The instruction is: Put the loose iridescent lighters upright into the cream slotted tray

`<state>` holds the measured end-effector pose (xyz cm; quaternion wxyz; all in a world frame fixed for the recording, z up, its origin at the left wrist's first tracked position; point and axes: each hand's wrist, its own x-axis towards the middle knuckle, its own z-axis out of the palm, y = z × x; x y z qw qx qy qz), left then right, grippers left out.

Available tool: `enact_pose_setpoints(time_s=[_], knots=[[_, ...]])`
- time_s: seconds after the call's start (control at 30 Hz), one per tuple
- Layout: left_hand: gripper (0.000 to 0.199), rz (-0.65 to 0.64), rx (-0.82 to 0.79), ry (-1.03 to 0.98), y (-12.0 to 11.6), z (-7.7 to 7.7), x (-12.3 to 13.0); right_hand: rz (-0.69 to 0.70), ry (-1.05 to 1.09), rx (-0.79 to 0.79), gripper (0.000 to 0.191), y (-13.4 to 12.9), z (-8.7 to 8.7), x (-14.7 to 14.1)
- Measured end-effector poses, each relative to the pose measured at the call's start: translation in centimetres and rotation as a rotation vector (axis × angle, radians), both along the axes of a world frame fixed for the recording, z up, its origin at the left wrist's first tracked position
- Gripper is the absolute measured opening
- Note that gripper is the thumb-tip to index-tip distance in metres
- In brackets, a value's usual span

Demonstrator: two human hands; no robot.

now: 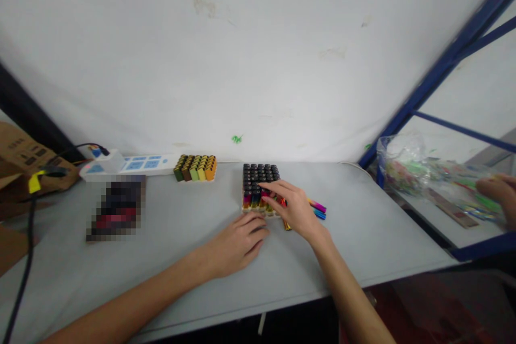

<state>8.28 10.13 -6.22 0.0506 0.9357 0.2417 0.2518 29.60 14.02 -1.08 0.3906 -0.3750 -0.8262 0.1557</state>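
Note:
Rows of lighters with black tops [260, 170] stand upright in a pale tray [245, 209] in the middle of the table. My right hand [296, 207] reaches over the tray's front right part, thumb and forefinger pinched about a pink lighter [265, 192] in the front rows. Its lower part is hidden. Just before the tray's front edge, my left hand [242, 239] lies on the table with its fingers loosely stretched and nothing visible in them. Loose shiny lighters, pink-purple and blue [319, 209], lie to the right, partly behind my right hand.
Yellow and green lighters [195, 167] stand in another block by the wall. Left of them is a white power strip [147, 164], with a blurred flat item [116, 209] in front. A blue rack [427, 86] holds a plastic bag [405, 164]; another person's hand [500, 196] shows there.

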Motion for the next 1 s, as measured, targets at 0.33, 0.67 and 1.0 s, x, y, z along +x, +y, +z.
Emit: enact_pose_setpoints(time_s=[0.33, 0.67, 1.0], knots=[[0.016, 0.005, 0.011, 0.061, -0.3, 0.3, 0.0, 0.075, -0.123, 0.047, 0.02, 1.6, 1.3, 0.1], [0.013, 0.018, 0.036, 0.099, -0.6, 0.4, 0.1, -0.208, -0.46, 0.258, 0.024, 0.9, 0.0, -1.1], [0.017, 0.019, 0.075, 0.123, -1.1, 0.8, 0.3, -0.173, -0.317, 0.299, 0.019, 1.6, -1.8, 0.0]])
